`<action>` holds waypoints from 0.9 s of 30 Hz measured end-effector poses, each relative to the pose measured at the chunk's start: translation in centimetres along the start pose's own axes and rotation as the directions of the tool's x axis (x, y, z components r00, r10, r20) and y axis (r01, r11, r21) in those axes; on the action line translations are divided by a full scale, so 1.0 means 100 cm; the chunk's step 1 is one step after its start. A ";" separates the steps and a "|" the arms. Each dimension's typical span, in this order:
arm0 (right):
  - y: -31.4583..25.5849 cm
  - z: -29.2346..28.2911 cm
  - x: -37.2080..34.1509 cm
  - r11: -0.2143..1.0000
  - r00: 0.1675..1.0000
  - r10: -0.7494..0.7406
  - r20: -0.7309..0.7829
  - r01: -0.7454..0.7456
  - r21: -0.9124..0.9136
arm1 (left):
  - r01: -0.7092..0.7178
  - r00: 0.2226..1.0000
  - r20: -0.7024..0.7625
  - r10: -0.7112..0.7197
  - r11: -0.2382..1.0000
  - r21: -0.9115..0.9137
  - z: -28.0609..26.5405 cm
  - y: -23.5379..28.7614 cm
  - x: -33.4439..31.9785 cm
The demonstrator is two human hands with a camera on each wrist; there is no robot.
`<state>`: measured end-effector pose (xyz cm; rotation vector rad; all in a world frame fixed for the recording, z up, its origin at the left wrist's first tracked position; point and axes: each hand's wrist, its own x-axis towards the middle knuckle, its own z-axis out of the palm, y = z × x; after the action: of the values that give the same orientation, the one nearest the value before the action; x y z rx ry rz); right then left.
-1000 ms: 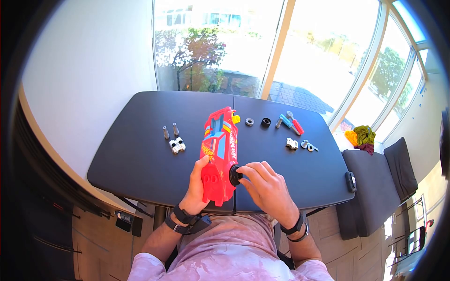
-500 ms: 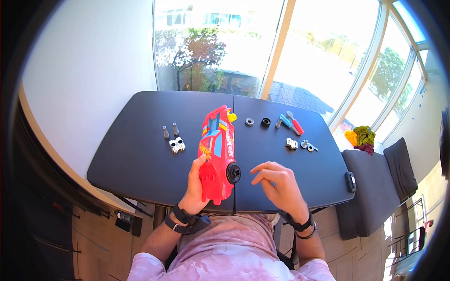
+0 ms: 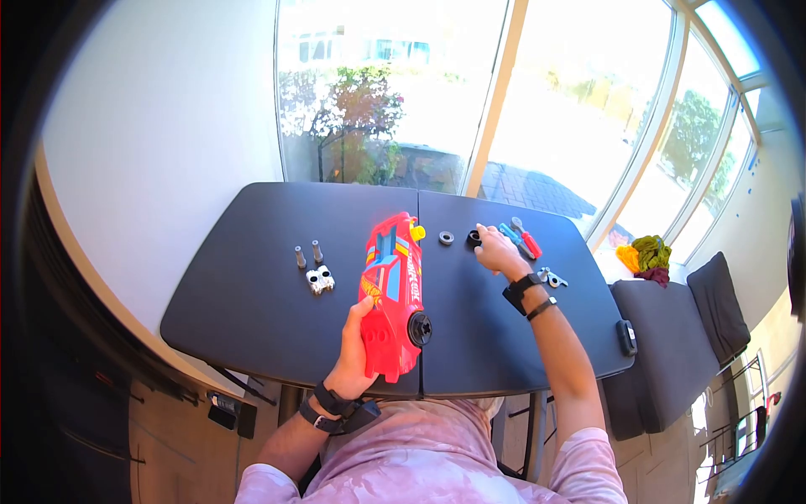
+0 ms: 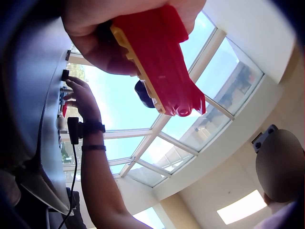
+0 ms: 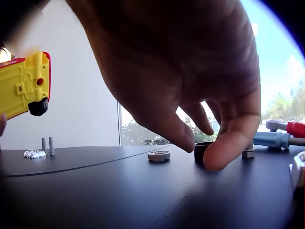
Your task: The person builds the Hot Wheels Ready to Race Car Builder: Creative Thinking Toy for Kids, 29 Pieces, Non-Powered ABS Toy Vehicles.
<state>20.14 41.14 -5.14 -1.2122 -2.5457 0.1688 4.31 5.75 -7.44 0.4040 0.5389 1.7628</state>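
Observation:
A red toy car with a blue windshield is held above the table by my left hand, thumb along its side. A black wheel sits on the car's right side near its lower end. The right wrist view shows the car's yellow underside. My right hand reaches to the far right part of the table. There its thumb and a finger pinch a black ring like a toy tire, low at the tabletop. The finger partly hides the ring.
A grey ring lies left of the black one. Blue and red toy tools and a grey piece are to the right. On the left stand two grey bolts by a silver block. A seam divides the black table.
My right hand has let go of the wheel on the car and moved forward and right to the black ring. My left hand still holds the car. The head view has tilted up slightly.

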 end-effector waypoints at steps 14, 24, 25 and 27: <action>-0.034 -0.034 -0.037 0.872 0.995 -0.040 -0.096 0.081 0.482 | 0.022 1.000 -0.007 -0.022 0.998 0.056 0.003 0.001 0.000; -0.130 -0.089 -0.115 0.637 0.894 -0.200 -0.402 0.430 0.640 | 0.066 0.997 0.042 -0.068 0.996 0.052 -0.002 0.000 -0.001; -0.130 -0.088 -0.117 0.638 0.892 -0.210 -0.400 0.435 0.636 | 0.069 0.996 0.045 -0.072 0.996 0.060 -0.002 0.000 -0.002; -0.130 -0.087 -0.119 0.640 0.889 -0.232 -0.394 0.445 0.626 | 0.073 0.996 0.048 -0.078 0.994 0.085 -0.002 0.000 -0.005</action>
<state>20.47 23.48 3.38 -0.3957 -2.0680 0.7493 4.38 5.27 -7.59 0.4804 0.5851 1.6567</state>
